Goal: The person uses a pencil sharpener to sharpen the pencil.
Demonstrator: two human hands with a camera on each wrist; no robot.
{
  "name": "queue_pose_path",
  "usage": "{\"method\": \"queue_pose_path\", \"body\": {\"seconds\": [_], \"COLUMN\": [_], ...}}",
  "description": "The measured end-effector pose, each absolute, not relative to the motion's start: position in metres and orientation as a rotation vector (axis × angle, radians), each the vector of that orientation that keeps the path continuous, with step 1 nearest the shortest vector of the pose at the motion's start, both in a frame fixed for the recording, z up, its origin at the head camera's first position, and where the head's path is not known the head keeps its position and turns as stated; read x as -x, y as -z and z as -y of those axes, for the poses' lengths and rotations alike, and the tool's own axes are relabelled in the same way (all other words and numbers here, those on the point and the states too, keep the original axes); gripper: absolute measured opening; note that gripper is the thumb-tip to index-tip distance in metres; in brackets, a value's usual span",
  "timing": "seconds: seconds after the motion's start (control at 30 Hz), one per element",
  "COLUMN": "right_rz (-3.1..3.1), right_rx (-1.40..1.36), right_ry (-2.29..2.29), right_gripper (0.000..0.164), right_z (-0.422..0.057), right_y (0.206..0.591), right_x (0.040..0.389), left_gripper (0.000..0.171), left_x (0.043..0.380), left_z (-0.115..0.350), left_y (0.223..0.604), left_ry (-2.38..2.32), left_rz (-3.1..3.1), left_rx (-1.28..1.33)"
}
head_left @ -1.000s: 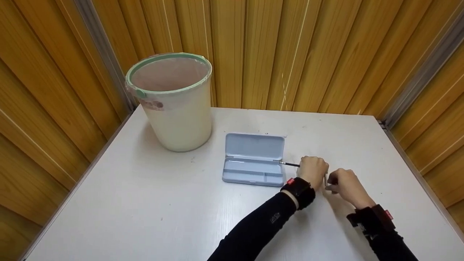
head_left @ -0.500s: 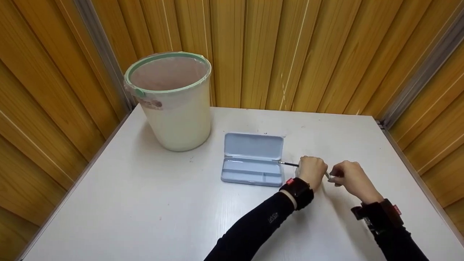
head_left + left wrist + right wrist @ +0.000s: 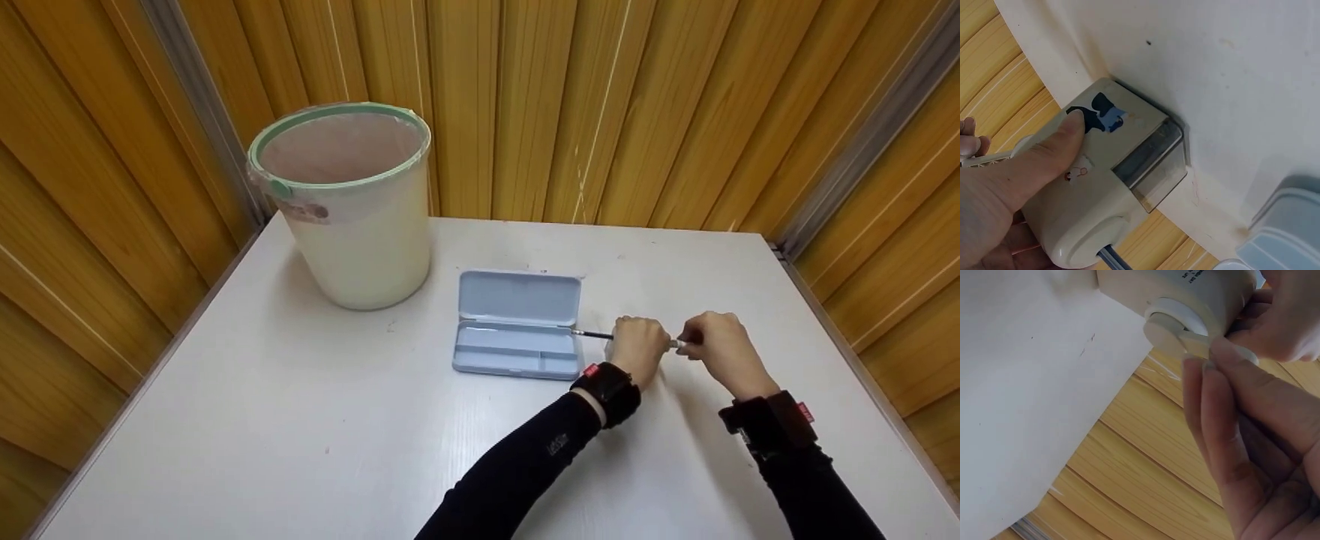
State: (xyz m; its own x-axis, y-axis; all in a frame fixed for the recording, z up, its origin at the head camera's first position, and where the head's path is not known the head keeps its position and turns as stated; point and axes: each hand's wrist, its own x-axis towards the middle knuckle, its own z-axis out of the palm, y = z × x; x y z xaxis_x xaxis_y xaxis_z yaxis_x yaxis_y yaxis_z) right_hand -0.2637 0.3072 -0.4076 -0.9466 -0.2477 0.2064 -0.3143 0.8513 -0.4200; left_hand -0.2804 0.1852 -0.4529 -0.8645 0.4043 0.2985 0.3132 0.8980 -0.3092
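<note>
At the right of the table my left hand [image 3: 640, 349] grips a beige pencil sharpener [image 3: 1098, 185] with cartoon pictures and a clear shavings drawer [image 3: 1162, 177]. From the sharpener's left side a dark pencil [image 3: 596, 334] sticks out, its metal-banded end near the pencil case's right edge. My right hand [image 3: 724, 349] pinches the sharpener's crank handle [image 3: 1165, 333] between thumb and fingers. The pencil's inner end is hidden. Left of the hands lies an opened light-blue pencil case [image 3: 517, 358], its lid back and its divided tray bare.
A cream bin [image 3: 367, 255] with a green rim and a clear liner stands at the table's back left. Wood-patterned panels [image 3: 517, 112] enclose the white table [image 3: 360, 435] at the back and sides.
My right hand has moved upward, turning the crank from pointing down to nearly level. My left hand keeps its grip on the sharpener, and the pencil still sticks out. The view has shifted slightly.
</note>
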Motion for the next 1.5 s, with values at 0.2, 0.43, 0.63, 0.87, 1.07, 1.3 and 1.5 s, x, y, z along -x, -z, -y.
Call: {"method": "queue_pose_path", "body": {"seconds": [0.2, 0.43, 0.63, 0.87, 1.07, 1.3, 1.5], "right_rz": [2.796, 2.711, 2.686, 2.673, 2.726, 2.781, 2.847], "right_rx": [-0.413, -0.396, -0.395, -0.395, -0.398, -0.406, -0.407], "right_ry": [-0.654, -0.588, -0.577, -0.593, -0.614, -0.666, -0.753], "right_gripper": [0.009, 0.009, 0.009, 0.007, 0.007, 0.006, 0.012], "right_z": [-0.301, -0.295, -0.293, -0.296, -0.304, -0.309, -0.315], "right_y": [0.412, 0.417, 0.419, 0.432, 0.44, 0.443, 0.459], "right_x": [0.268, 0.275, 0.29, 0.31, 0.322, 0.329, 0.336], "left_gripper": [0.019, 0.021, 0.021, 0.019, 0.019, 0.021, 0.021], "left_x": [0.284, 0.287, 0.289, 0.289, 0.285, 0.284, 0.285], "left_z": [-0.182, -0.178, -0.175, -0.175, -0.178, -0.177, -0.178], "left_y": [0.455, 0.455, 0.454, 0.457, 0.458, 0.455, 0.454], "left_ry": [-0.37, -0.369, -0.366, -0.351, -0.351, -0.355, -0.377], "left_rz": [2.685, 2.68, 2.66, 2.634, 2.622, 2.617, 2.64], "left_rx": [0.557, 0.583, 0.572, 0.559, 0.608, 0.609, 0.605]}}
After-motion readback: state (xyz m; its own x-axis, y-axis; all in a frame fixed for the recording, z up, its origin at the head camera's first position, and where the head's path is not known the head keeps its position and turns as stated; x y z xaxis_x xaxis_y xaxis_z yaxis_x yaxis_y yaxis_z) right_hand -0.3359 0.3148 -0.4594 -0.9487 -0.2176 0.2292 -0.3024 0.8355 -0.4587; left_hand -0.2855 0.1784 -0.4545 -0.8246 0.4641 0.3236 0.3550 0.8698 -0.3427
